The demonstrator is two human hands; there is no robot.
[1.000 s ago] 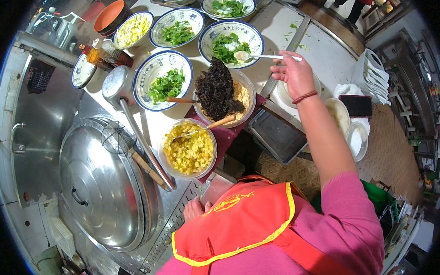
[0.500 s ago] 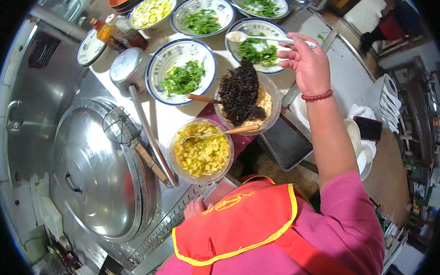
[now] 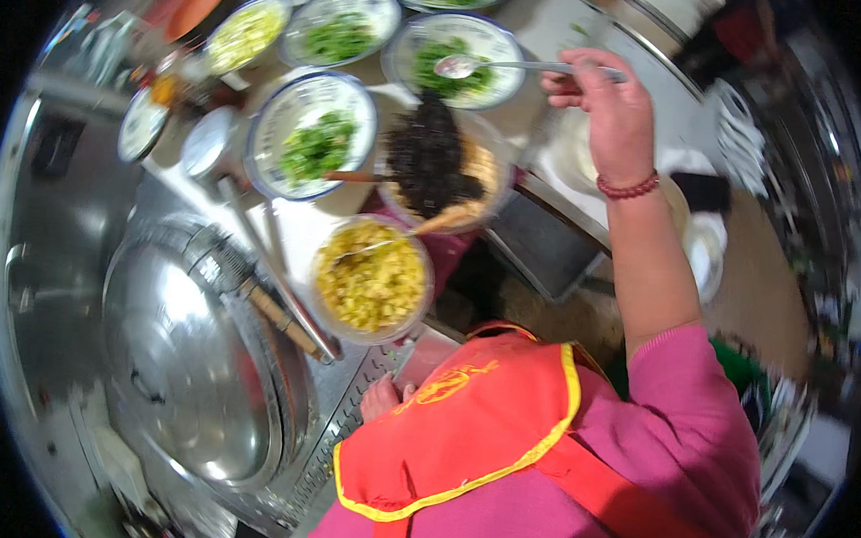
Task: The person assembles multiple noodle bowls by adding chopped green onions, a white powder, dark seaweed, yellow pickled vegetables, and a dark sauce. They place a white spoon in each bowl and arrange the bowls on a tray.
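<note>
My right hand (image 3: 616, 108), with a red bead bracelet at the wrist, pinches the handle of a white spoon (image 3: 514, 66). The spoon's bowl, with something pale in it, is over a blue-rimmed white bowl (image 3: 501, 47) of chopped green herbs (image 3: 446, 70). Partly covered by the red apron, my left hand (image 3: 382, 397) rests on the perforated metal edge, its visible fingers extended and holding nothing. Nearest it stands a clear tub of chopped yellow-green vegetables (image 3: 369, 283) with a wooden-handled spoon in it. Another tub (image 3: 498, 185) holds dark shredded food (image 3: 427, 157) and tan crumbs.
More patterned bowls, such as one with greens (image 3: 267, 129), stand on the white counter. A long-handled metal ladle (image 3: 210, 143) and a wire strainer (image 3: 219, 263) lie beside a large lidded pot (image 3: 187, 363). A dark tray (image 3: 541, 244) sits right of the tubs. Bottles (image 3: 172, 90) are at left.
The view has shifted, so the bowls and tubs appear further left, and it is blurrier. My right hand still holds the spoon over the same bowl; my left hand stays at the edge.
</note>
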